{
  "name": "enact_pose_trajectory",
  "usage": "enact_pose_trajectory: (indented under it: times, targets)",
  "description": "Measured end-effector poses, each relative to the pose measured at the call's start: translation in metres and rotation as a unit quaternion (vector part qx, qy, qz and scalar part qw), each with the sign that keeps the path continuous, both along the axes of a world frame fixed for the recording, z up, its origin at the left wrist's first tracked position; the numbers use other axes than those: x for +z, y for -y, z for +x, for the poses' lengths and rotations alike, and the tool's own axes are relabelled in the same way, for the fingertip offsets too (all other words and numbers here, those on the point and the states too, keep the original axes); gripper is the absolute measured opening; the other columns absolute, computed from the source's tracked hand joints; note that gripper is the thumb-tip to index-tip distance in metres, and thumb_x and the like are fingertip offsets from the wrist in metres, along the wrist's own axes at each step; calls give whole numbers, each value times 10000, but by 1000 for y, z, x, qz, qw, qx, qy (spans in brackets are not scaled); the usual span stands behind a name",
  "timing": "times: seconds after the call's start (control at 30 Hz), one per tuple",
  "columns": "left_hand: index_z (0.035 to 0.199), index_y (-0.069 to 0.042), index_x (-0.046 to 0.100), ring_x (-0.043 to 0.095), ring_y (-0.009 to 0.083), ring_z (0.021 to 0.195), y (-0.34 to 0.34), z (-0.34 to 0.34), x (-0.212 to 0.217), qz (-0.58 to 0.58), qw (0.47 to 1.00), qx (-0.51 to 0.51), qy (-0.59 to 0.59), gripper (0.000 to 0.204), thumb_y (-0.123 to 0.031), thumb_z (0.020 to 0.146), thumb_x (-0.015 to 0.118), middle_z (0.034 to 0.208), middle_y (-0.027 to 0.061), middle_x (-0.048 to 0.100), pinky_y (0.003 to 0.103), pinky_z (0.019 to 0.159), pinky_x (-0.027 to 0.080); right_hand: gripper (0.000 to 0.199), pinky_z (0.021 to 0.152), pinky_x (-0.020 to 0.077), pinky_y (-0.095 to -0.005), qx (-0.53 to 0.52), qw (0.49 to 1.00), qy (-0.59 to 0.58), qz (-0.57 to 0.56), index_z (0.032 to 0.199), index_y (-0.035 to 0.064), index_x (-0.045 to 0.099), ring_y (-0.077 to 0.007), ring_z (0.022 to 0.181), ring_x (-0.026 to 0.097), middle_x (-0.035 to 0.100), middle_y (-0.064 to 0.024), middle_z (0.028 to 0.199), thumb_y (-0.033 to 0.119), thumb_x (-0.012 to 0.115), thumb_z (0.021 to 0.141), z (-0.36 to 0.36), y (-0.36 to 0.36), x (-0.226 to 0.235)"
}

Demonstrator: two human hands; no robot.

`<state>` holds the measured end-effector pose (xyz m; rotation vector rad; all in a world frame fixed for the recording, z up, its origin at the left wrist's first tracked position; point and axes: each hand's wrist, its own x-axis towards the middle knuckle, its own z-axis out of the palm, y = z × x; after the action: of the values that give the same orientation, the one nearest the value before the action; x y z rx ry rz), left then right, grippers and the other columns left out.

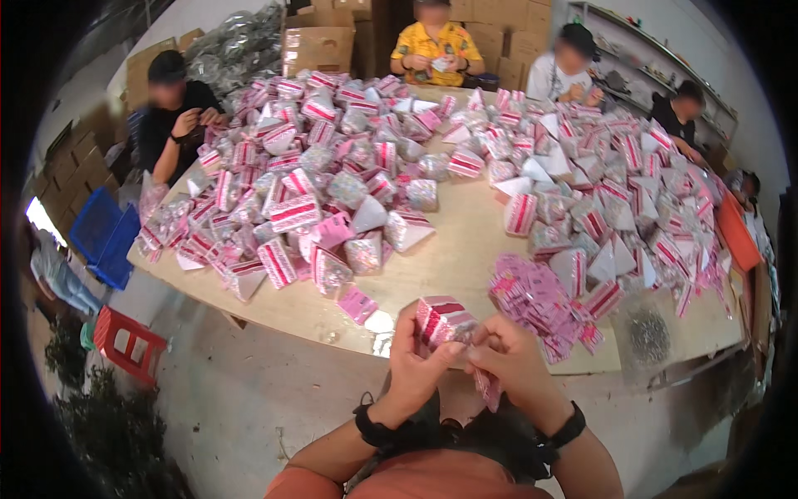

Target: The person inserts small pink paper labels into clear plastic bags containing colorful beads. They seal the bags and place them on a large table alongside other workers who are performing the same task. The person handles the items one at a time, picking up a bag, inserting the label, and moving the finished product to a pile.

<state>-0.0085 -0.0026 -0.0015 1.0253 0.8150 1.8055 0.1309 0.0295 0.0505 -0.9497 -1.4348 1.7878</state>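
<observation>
pink-striped packet (439, 319), left hand (413, 366) cupping, right hand (514, 359) pinching

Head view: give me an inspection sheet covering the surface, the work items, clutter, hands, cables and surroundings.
Surface: pale tabletop, heaped with packs on both sides.
Job's things: pink-and-white wedge-shaped pack, held between both hands.
Clutter: heaped similar packs; pile of pink cards; single pink card near the front edge.
Hands: left hand grips the pack's left side; right hand pinches its right end.
Cables: nothing seen.
Surroundings: co-workers, red stool, blue bin, cardboard boxes.
</observation>
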Motion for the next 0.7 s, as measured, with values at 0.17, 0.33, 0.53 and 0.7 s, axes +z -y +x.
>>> enact_pose_trajectory:
  times: [0.17,0.33,0.53,0.7]
  targets:
    - [1191,-3,363,490,135,983,-2,0,-3,14,1000,9,-14,530,-92,763,664,1079,78,472,280,870,408,115,517,422,-202,-19,999,-24,9,822,2,511,-68,577,530,560,-37,680,59,605,790,-2,-6,-17]
    - [1152,-5,401,496,120,932,-10,-22,16,-142,990,-6,-16,455,-149,794,642,1011,62,507,279,839,418,111,466,442,-212,12,999,37,8,851,5,526,-76,547,534,564,-39,685,76,594,798,-1,-13,-19]
    - [1104,-83,520,549,140,839,-91,-159,82,42,950,120,-284,297,-275,880,481,976,40,571,299,735,442,98,444,462,-223,-24,995,68,-64,874,-2,533,-128,524,584,592,-82,688,69,544,806,45,-7,-1]
    - [1246,-78,412,418,195,1128,-102,-220,100,-138,916,231,-297,512,-201,782,588,1129,64,502,352,913,366,104,432,466,-231,-130,989,74,-10,865,-19,531,-148,489,578,595,-106,647,31,540,775,97,-6,3]
